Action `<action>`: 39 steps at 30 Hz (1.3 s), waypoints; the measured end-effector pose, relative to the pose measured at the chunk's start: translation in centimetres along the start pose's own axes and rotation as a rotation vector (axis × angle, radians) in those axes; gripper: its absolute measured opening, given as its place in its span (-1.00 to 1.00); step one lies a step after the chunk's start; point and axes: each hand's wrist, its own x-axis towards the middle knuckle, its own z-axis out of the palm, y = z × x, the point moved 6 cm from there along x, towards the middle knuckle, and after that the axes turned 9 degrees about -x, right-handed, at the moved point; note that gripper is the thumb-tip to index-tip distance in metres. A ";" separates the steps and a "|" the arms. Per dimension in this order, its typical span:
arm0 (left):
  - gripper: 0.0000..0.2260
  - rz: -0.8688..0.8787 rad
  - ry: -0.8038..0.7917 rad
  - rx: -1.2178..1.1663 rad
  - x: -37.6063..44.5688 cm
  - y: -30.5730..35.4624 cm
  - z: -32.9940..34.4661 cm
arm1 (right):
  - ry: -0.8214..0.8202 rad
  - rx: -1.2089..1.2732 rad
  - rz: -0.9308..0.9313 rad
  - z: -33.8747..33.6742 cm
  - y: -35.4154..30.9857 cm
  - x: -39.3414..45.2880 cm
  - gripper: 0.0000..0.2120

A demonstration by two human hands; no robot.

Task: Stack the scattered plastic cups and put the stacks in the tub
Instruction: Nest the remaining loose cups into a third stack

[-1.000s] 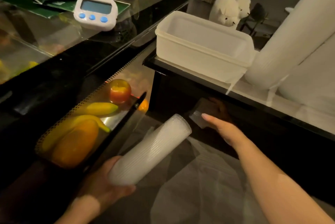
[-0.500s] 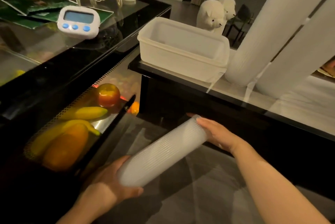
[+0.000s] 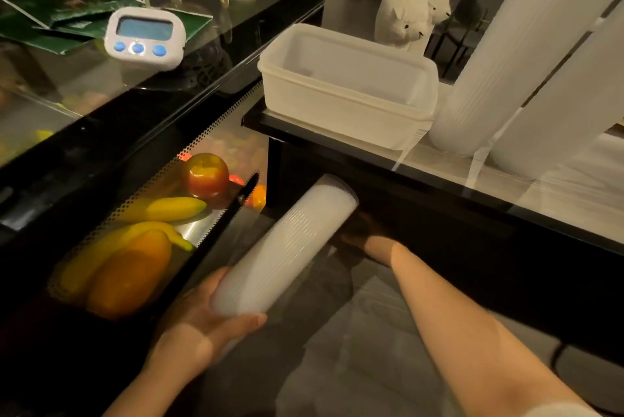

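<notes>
Moved: right hand (image 3: 363, 236) dropped off stack's far end, now under table, grip unclear.
Grip: left hand (image 3: 206, 318) cups cup stack (image 3: 283, 247) near end.
Risk: one-handed, stack may sag/slide apart before tub (image 3: 347, 106).

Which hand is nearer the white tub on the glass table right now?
Right. The right hand reaches under the table edge, below the tub, mostly in shadow. The left hand is lower and nearer the camera, holding the bottom of the cup stack.

I see a timer (image 3: 145, 37) on the glass table (image 3: 101, 79), an apple (image 3: 206, 175) and bananas (image 3: 165, 209) below it, two plush sheep (image 3: 403, 19) beyond.
</notes>
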 end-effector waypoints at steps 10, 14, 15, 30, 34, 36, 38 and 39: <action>0.09 -0.014 -0.037 0.105 -1.2 -0.4 -1.6 | 0.251 0.750 0.206 -3.7 0.4 -6.3 -0.82; -0.12 0.041 -0.084 0.153 -2.7 0.9 -0.7 | 0.436 0.486 0.062 -6.0 -0.4 -10.0 -0.72; -0.13 0.060 -0.082 0.184 -3.1 1.2 -0.6 | 0.507 0.320 0.015 -6.7 -0.7 -10.9 -0.64; -0.11 0.183 -0.082 0.272 -7.6 1.3 -1.8 | -0.077 1.134 0.057 -5.8 4.3 -13.8 -0.65; -0.28 0.227 -0.189 0.193 -9.5 1.9 -1.0 | -0.286 1.044 -0.083 -4.9 2.9 -15.9 -0.72; -0.27 0.243 -0.223 0.183 -10.2 1.8 -0.9 | -0.364 1.000 -0.190 -4.8 2.5 -16.5 -0.72; -0.22 0.238 -0.222 0.178 -10.6 1.7 -1.0 | -0.377 1.004 -0.206 -5.2 2.7 -16.9 -0.70; -0.22 0.239 -0.218 0.174 -10.7 1.6 -1.1 | -0.383 1.000 -0.205 -5.4 2.7 -17.2 -0.68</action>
